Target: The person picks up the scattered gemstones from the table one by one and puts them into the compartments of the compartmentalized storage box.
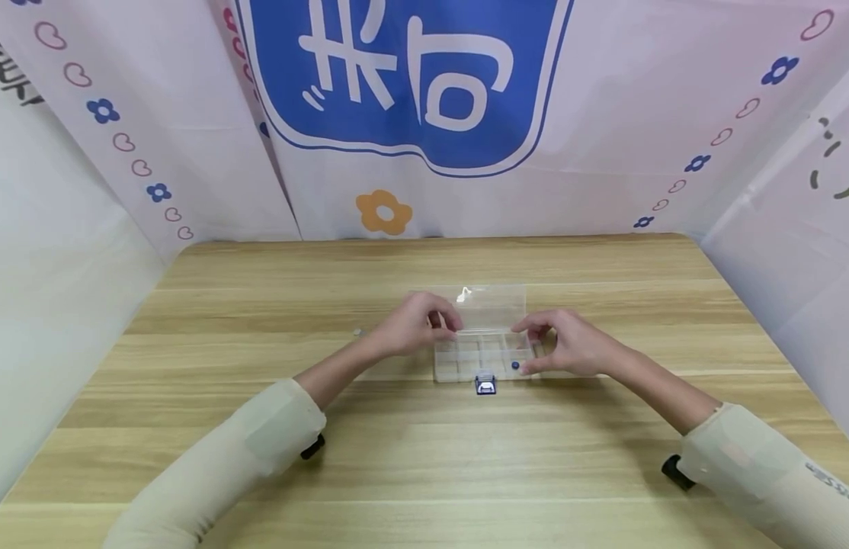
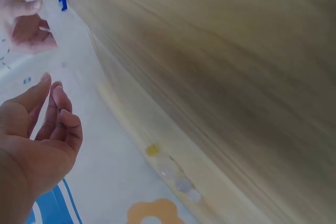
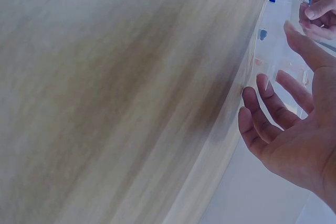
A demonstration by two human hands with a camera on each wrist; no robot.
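Note:
A clear plastic compartment box (image 1: 448, 377) lies on the table with its transparent lid (image 1: 496, 309) raised at the back. A blue latch (image 1: 486, 383) sticks out at its front edge. My left hand (image 1: 427, 324) is at the box's back left, fingers loosely curved and thumb tip close to the forefinger; nothing shows between them. My right hand (image 1: 568, 343) spans the right end of the box, with thumb and fingers spread apart. Close to the right thumb, a small dark blue piece (image 1: 516, 365) sits in the front right compartment.
Beyond the left hand, a yellow piece (image 2: 152, 149) and several clear roundish pieces (image 2: 184, 184) lie on the table. A tiny pale piece (image 1: 357, 332) shows left of the box. Printed cloth (image 1: 431, 198) hangs behind the wooden table (image 1: 424, 457).

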